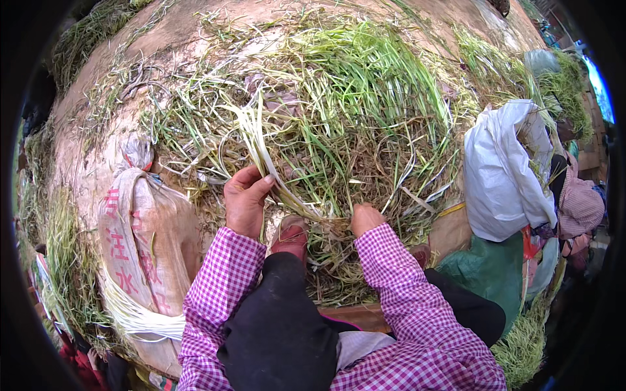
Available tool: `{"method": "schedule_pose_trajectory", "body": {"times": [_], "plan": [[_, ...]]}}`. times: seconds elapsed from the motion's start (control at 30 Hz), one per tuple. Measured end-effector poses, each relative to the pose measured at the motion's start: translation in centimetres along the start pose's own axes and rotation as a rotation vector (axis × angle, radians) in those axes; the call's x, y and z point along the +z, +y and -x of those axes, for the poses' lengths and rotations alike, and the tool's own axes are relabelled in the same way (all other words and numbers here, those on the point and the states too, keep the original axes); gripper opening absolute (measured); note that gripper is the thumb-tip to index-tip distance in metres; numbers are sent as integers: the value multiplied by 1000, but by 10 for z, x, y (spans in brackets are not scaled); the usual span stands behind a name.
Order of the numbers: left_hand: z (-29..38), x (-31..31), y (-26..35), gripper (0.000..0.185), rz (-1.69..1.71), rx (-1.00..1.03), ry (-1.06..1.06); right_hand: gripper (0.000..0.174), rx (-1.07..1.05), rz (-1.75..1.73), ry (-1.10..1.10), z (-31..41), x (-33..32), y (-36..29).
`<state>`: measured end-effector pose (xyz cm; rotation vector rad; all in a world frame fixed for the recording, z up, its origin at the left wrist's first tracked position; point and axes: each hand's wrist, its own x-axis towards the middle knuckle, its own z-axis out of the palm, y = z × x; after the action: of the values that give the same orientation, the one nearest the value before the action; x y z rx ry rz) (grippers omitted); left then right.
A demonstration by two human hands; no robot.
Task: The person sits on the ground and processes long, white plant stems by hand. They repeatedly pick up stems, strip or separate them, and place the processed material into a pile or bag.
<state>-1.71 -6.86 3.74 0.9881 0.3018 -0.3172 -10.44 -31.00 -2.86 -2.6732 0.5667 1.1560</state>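
My left hand (246, 198) pinches a small bundle of long pale chive-like stalks (254, 134) between thumb and fingers. The pale ends fan out above it, and the bundle bends down to the right toward brownish root ends (335, 224). Against those root ends my right hand (366, 220) is closed, its fingertips mostly hidden. Beneath both hands spreads a heap of trimmed, tangled leaves (371, 156), partly dry and brown. Longer green chive-like leaves (362, 73) lie at the heap's far side.
On the left, a stuffed woven sack (146, 239) bears red writing, and white stalks (142, 308) lie across it. A white plastic sack (508, 166) and a green bag (489, 273) are on the right. One red shoe (292, 237) rests by the heap. Another person (579, 195) is at the right rim.
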Motion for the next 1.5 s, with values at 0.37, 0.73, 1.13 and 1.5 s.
{"method": "schedule_pose_trajectory", "body": {"times": [0.37, 0.73, 1.13, 1.5], "plan": [[4, 34, 8, 18, -164, -53, -109, 9, -661, -1550, 206, 44, -94, -100], [4, 45, -6, 13, -127, -81, -43, 7, -502, -1951, 178, 42, -76, -99], [5, 51, -2, 17, 169, -177, -79, 7, -569, -2358, 126, 51, -83, -81], [-8, 17, 0, 9, 79, -263, 90, 8, -436, -2392, 451, 25, -96, -21]]}}
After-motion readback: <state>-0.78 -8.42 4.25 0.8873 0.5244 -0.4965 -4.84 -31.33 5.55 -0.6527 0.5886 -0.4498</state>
